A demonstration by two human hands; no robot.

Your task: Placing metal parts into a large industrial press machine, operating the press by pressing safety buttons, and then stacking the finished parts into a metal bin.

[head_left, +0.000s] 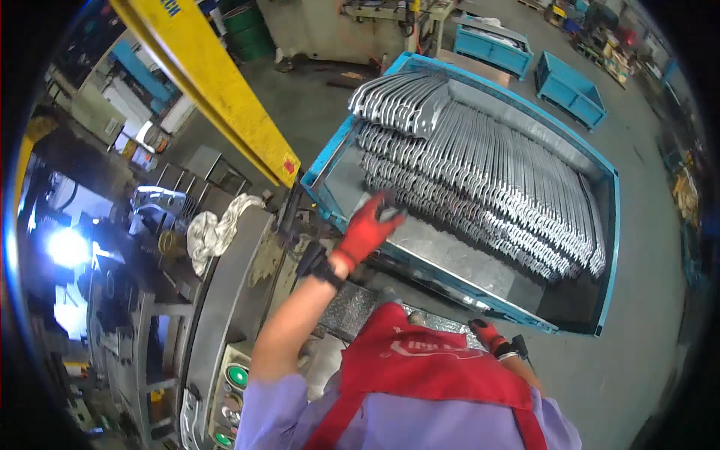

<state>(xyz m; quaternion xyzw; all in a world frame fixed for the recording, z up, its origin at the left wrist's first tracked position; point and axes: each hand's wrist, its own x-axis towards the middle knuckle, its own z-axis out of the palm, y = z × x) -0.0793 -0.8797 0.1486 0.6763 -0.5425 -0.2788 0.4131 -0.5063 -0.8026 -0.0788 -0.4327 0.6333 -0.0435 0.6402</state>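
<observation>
My left hand (370, 231), in a red glove with dark fingertips, reaches out over the near left edge of a large blue metal bin (611, 225). Its fingers are apart with nothing visible between them, and it does not touch the metal parts. Inside the bin, curved silvery metal bars (487, 161) stand packed side by side in layered rows. A smaller bunch of the same bars (401, 101) lies on top at the far left corner. Lower down, my right hand (490, 337), also gloved in red, hangs beside my red apron. Its fingers look loosely extended and hold nothing I can see.
A yellow post (217, 82) slants down left of the bin. On my left are a grey machine bed (225, 300) with a white rag (217, 229) and green buttons (237, 376). A bright lamp (67, 247) glares there. Smaller blue bins (570, 88) stand beyond.
</observation>
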